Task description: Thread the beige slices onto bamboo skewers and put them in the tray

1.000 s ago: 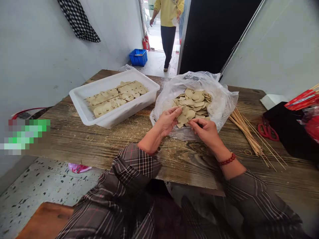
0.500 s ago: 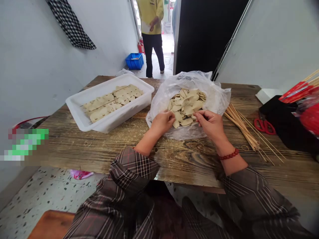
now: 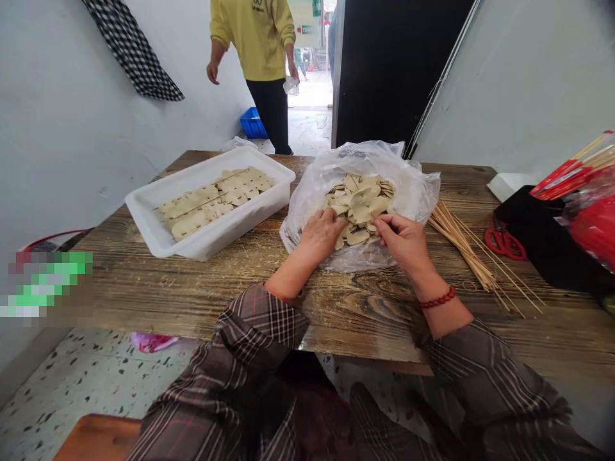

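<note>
In front of me an open clear plastic bag (image 3: 416, 192) holds a heap of thin, flat beige slices (image 3: 364, 203). My left hand (image 3: 323, 232) lies over the heap's near left edge, its fingers apart and touching the slices. At the near right side of the heap, my right hand (image 3: 401, 238) is closed in a pinch; whatever is between the fingertips is too small to make out. To the left stands a white plastic tub (image 3: 211, 251), where more slices, threaded on thin sticks (image 3: 199, 203), lie in rows.
Bamboo skewers (image 3: 464, 250) lie right of the bag, near red-handled scissors (image 3: 505, 244) and a black container (image 3: 538, 237). Red packs of sticks (image 3: 571, 176) stick up there. Beyond the wooden table (image 3: 230, 294), a person in yellow (image 3: 259, 45) stands by a blue crate (image 3: 253, 123).
My left hand has shifted slightly right and its fingers have spread over the slices. My right hand stays pinched in nearly the same spot. The person in yellow has moved nearer and left.
</note>
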The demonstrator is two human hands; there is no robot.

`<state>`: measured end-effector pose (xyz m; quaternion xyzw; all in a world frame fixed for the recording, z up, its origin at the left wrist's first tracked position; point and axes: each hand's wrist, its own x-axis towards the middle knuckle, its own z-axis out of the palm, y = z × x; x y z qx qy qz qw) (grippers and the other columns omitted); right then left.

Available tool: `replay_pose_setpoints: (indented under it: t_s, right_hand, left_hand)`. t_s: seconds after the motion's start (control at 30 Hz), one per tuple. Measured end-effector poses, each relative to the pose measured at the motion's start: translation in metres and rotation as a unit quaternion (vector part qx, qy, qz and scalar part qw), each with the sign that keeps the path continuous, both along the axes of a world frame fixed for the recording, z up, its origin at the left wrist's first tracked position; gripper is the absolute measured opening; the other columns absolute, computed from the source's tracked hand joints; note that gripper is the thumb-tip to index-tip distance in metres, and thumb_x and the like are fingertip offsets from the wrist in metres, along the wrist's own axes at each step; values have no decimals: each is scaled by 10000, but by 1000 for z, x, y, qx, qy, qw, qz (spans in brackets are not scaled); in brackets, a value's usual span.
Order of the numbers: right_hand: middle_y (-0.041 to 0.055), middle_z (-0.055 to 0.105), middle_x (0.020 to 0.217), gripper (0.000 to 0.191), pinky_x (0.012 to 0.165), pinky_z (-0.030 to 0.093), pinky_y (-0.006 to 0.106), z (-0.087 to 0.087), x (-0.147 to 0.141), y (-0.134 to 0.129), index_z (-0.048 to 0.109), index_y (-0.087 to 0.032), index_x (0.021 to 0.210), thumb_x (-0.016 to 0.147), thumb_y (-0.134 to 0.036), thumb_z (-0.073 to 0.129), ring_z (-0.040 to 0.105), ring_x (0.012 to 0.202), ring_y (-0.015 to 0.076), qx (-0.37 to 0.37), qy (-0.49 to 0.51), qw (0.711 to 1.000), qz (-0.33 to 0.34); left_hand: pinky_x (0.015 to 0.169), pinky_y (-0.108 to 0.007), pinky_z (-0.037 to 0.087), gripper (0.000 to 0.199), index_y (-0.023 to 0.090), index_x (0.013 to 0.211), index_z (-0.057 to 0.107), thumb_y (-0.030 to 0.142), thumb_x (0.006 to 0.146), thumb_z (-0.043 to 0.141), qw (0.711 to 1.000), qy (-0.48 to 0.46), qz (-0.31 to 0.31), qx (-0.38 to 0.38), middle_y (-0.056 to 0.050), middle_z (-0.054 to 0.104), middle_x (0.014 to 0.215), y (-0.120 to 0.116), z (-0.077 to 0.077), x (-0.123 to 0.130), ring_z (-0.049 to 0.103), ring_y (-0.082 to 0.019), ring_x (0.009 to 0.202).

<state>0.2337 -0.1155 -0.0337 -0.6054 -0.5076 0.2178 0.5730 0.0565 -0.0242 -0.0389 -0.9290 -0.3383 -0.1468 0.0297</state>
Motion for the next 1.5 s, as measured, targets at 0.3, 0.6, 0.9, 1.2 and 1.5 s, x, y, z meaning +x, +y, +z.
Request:
replay_pose_setpoints:
  t_s: [0.3,0.6,0.9,1.2,1.5]
  right_hand:
    - [-17,619,605,284,471,381,231,-5,0,2,720,-171,813,809,-440,628,494,468,99,-8,-2,1000,8]
    - [-15,621,598,285,455,379,226,-5,0,1,727,-159,835,790,-433,660,496,466,97,-9,18,1000,12]
    - [-10,625,602,301,447,380,229,-4,-2,0,734,-157,824,791,-448,666,500,465,101,-14,10,1000,14]
    - [2,640,624,324,458,395,236,-5,-3,-1,733,-148,856,793,-457,656,517,481,112,-27,4,999,17]
    - [-2,634,618,306,446,395,229,-5,-3,-1,730,-157,832,786,-451,661,507,472,106,-28,6,999,18]
  left_hand:
    - [854,-406,410,229,180,972,647,199,913,426,999,-51,-3,-15,-127,628,1110,-1,8,-4,518,-270,1048]
    - [751,-289,462,175,149,906,675,189,812,533,905,-342,69,-243,-52,693,855,16,-2,-14,604,-173,808]
    - [560,-237,436,202,157,777,587,330,707,665,722,-538,76,-429,7,598,676,15,1,-17,518,-103,577]
    - [690,-282,389,98,187,733,594,169,799,525,969,-197,27,-145,-41,612,784,5,2,-17,532,-167,752]
    - [651,-256,364,118,172,709,621,165,773,522,945,-210,-2,-250,0,599,681,11,3,-21,509,-140,684]
